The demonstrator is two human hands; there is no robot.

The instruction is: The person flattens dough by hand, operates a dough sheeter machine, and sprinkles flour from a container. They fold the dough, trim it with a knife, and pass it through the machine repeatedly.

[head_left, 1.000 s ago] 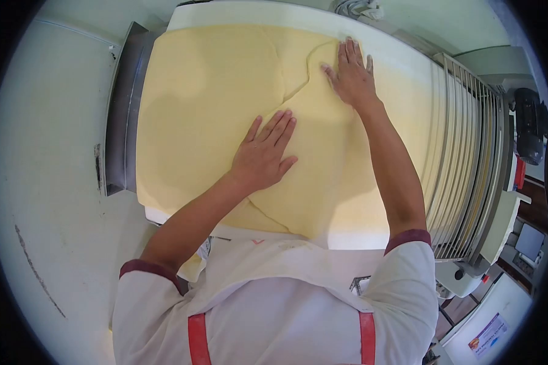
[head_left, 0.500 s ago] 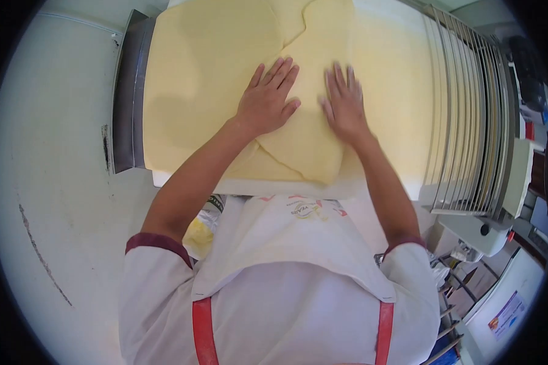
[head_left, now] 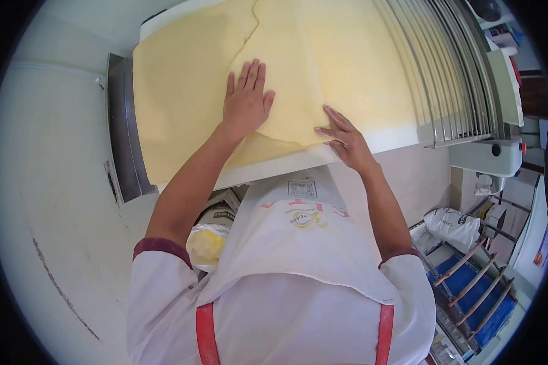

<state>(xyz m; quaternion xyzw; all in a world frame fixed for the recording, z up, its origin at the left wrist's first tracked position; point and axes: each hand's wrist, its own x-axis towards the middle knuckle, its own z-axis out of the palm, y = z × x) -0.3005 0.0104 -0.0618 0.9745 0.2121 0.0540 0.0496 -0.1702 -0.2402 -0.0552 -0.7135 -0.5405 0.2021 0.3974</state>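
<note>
I see my left hand spread flat, grip released, on the dough sheet; my right hand touches its near edge, whether clenched I can't tell.

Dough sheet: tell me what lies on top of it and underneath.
The left hand rests on the dough sheet; the right hand is at its near edge. Beneath, a white surface shows along that edge; the rest is covered.

Lighting moderately bright, diffuse; soft shading on the dough's left. Wide-angle distortion bows rack; periphery vignetted black.
</note>
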